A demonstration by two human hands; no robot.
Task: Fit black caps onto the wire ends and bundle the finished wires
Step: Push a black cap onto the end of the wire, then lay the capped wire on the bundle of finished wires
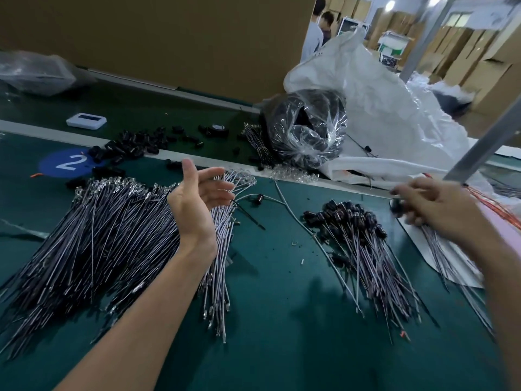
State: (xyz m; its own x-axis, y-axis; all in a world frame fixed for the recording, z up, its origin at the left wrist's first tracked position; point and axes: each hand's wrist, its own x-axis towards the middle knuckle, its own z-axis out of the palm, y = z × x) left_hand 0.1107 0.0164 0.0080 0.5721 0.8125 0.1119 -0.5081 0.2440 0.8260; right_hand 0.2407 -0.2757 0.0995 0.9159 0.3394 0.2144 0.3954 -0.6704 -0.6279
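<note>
The left hand hovers empty, palm up and fingers spread, over the uncapped wires heaped on the green mat. Right of that heap lies the capped bundle, and further right the blurred right hand pinches a black cap above more wires. Loose caps lie behind the heap

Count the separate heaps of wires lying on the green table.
3: uncapped wires at left, capped wires centre-right, another heap under the right hand. More may be hidden.
</note>
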